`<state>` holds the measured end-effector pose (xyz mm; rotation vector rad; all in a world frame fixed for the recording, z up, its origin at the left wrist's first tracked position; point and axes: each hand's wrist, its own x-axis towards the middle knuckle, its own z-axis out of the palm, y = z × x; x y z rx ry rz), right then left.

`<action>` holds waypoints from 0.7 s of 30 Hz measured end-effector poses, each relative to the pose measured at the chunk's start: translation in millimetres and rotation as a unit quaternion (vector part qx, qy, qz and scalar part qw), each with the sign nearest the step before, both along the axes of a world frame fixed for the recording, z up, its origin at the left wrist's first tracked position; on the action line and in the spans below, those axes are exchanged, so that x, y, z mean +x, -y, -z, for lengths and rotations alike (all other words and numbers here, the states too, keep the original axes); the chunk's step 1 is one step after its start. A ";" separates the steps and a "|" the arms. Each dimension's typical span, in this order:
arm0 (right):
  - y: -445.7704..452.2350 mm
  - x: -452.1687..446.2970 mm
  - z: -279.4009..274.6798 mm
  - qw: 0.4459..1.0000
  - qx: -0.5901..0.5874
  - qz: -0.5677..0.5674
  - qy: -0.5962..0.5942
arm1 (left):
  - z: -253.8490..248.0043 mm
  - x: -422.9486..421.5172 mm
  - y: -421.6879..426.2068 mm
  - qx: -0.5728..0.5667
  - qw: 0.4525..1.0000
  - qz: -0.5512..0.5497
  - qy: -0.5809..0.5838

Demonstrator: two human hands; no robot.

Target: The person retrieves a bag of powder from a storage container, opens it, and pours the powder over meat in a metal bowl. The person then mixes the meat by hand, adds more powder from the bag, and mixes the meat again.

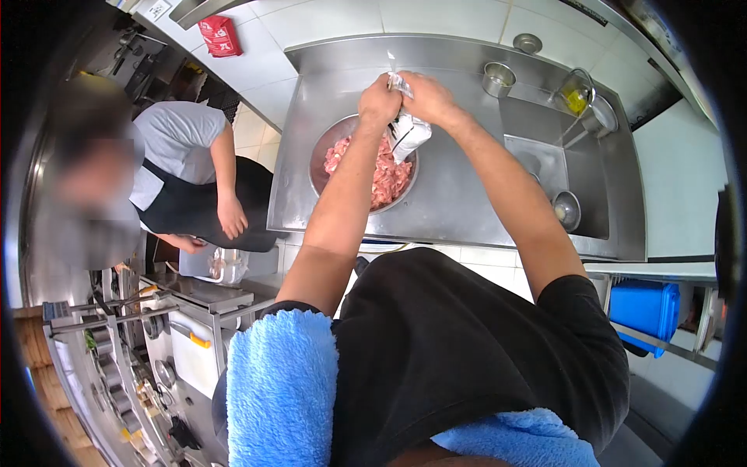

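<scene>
Hands (pixel 380 102) grip packet (pixel 411 135) (over meat (pixel 391 184)).

Black short-sleeved top (pixel 475 335) with plush blue towelling.
A fluffy, thick-piled blue towel (pixel 282 389) covers the left shoulder; matching blue cloth (pixel 521 437) shows toward the right. Left hand (pixel 380 101) and right hand (pixel 428 97) are bare.

Bright light, fisheye bending, black corners

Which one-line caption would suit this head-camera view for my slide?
Left hand and right hand hold a white packet over a metal bowl of raw meat on a steel counter.
</scene>
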<state>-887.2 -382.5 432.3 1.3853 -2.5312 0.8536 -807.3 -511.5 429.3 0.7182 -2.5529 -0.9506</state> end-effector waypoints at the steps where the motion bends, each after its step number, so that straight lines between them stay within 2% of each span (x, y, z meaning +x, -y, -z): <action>1: 3.1 1.0 0.8 1.000 -0.006 0.003 -0.005 | -4.9 1.2 -4.3 -0.010 1.000 -0.013 0.011; 5: 12.8 5.8 -9.0 1.000 -0.002 0.012 0.010 | -17.6 8.9 -13.3 -0.032 0.998 -0.049 0.020; 8: 11.8 2.1 -10.7 0.998 -0.030 -0.012 0.049 | 9.0 -2.7 -1.0 -0.004 0.993 -0.066 -0.100; 11: 12.0 -20.2 3.1 0.989 -0.040 -0.073 0.123 | 15.0 -1.8 10.3 0.006 0.992 -0.032 -0.121; 15: 12.9 -27.6 23.7 0.964 -0.081 -0.110 0.228 | 19.7 -4.3 11.2 0.036 0.996 -0.041 -0.075; 18: 0.0 -2.5 15.9 0.976 -0.162 -0.022 0.147 | 14.2 -11.2 13.7 0.027 0.998 -0.036 -0.038; 21: -20.3 15.0 -8.8 0.989 -0.103 -0.097 -0.046 | 12.4 -21.5 23.4 -0.013 0.999 -0.039 -0.010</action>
